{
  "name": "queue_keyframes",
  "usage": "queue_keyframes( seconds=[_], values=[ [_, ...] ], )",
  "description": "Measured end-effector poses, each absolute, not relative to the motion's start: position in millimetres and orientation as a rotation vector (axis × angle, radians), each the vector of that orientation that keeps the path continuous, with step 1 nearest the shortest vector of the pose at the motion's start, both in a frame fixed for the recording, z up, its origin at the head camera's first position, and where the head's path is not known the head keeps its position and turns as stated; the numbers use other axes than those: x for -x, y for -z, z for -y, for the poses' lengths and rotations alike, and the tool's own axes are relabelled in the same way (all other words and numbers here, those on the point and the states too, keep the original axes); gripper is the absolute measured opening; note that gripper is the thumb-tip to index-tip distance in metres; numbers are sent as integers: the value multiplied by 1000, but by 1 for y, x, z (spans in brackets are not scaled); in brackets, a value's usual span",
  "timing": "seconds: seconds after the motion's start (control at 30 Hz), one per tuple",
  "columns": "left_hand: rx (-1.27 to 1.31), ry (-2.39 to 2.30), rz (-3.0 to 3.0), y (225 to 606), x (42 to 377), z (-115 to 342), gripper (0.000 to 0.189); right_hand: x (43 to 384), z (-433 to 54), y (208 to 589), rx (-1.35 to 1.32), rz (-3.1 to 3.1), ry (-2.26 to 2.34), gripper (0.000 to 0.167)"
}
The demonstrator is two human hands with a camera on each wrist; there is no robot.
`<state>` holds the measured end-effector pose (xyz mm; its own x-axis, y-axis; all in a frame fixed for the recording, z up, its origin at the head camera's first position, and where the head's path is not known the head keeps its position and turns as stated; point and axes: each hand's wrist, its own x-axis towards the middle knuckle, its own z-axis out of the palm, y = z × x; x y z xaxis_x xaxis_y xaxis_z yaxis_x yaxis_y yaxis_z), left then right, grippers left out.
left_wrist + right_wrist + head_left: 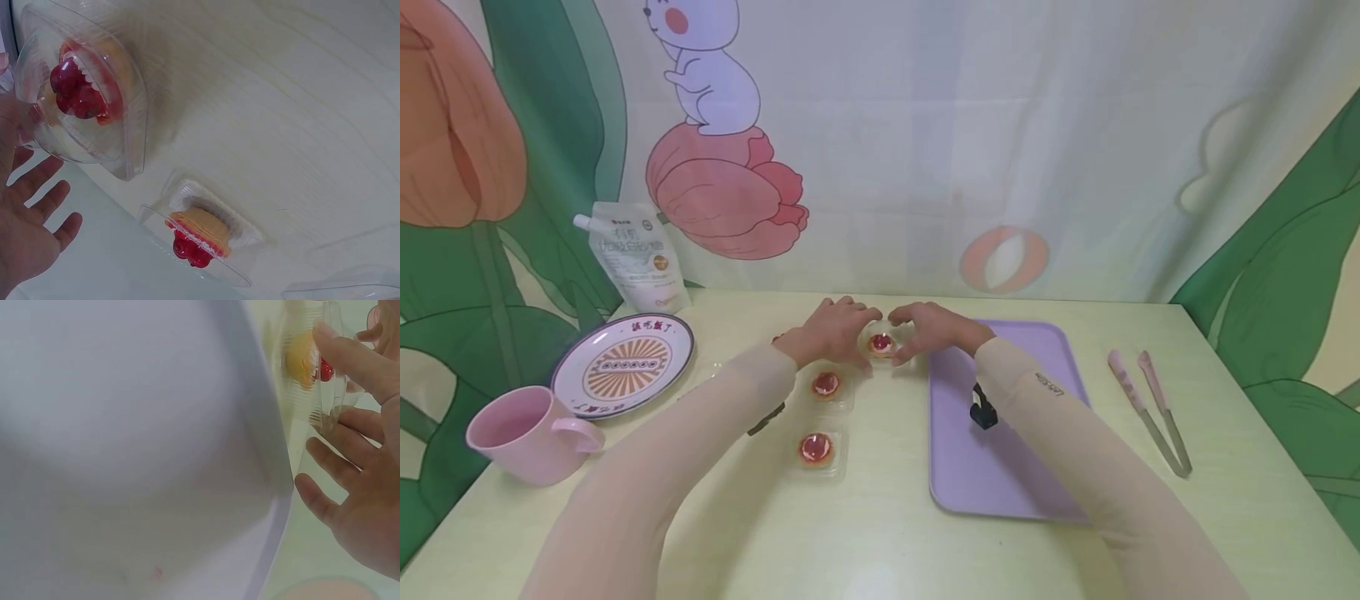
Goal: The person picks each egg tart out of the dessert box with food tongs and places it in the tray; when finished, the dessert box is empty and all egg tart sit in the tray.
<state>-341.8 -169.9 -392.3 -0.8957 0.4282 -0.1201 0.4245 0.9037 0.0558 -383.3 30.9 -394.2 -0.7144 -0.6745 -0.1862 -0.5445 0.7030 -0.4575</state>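
Near the back of the table, a clear plastic tart box (pixel 881 343) holding a small red-topped tart sits between the two hands. My left hand (pixel 831 329) grips its left side, thumb toward me and fingers at the far edge. My right hand (pixel 936 327) holds the right side the same way. In the right wrist view, thumb and index finger (pixel 359 425) span the box while the other fingers spread loosely. Two more boxed tarts, a middle tart (pixel 826 384) and a front tart (pixel 816 449), stand nearer me; the left wrist partly hides another.
A lilac tray (pixel 955 475) lies right of the boxes, under my right forearm. Pink-handled tongs (pixel 1153 417) lie farther right. At left are a pink mug (pixel 523 437), a patterned plate (pixel 625 365) and a spouted white pouch (pixel 638 258). A printed curtain (pixel 895 167) hangs behind.
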Motion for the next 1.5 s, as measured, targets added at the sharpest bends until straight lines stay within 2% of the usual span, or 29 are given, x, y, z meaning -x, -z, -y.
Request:
queue_keyframes(
  seconds=[0.47, 0.77, 1.1, 1.3, 1.4, 1.5],
  values=[
    [-646, -97, -2963, 381, 336, 175, 85, 383, -34, 387, 948, -2562, 574, 85],
    [-733, -470, -2968, 363, 334, 190, 80, 384, -42, 369, 921, -2526, 837, 85],
    [-929, -862, -3104, 350, 316, 194, 45, 378, -51, 355, 733, -2081, 1298, 73],
    [-1079, -949, -3149, 351, 307, 192, 37, 373, -56, 355, 637, -1752, 1502, 65],
    [-1095, -968, -3175, 352, 303, 192, 36, 371, -58, 355, 638, -1660, 1548, 68],
    [-1104, -974, -3210, 354, 300, 192, 36, 369, -59, 355, 640, -1601, 1582, 82]
  ],
)
